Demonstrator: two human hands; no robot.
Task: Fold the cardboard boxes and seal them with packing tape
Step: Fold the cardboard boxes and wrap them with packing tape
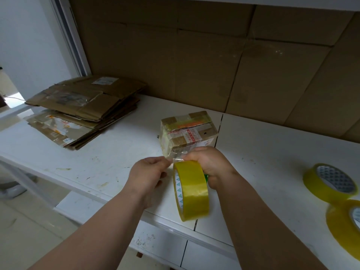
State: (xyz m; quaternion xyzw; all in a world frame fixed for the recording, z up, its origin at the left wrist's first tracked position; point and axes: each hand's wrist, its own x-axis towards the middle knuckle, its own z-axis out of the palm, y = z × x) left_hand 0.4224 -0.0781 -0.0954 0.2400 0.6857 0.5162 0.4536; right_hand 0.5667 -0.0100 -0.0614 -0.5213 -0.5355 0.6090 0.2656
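R hand point(209, 164) has its grip clamped on the tape roll point(191, 190), fingers curled round the far side of the roll, thumb side hidden behind it. Roll stands on edge, held just above the front of the white desk point(109, 152), yellow band facing the camera. L hand point(150, 172) sits just left of the roll, grip pinched together on the loose clear tape end point(176, 157), which runs from the top of the roll up toward the small box point(188, 131).

Small box is closed, already wrapped w/ several tape strips, standing on the desk right behind both hands; R hand's knuckles overlap its lower front edge, can't tell if they touch. Box lies beyond the grip, roll lies below and between the two hands.

Flat cardboard stack point(81, 108) lies far left on the desk, well apart from the hands. Two spare tape rolls on the right: one point(331, 182) lying tilted, another point(346, 225) nearer, cut off by the frame edge. Cardboard sheets point(214, 61) line the wall behind the desk.
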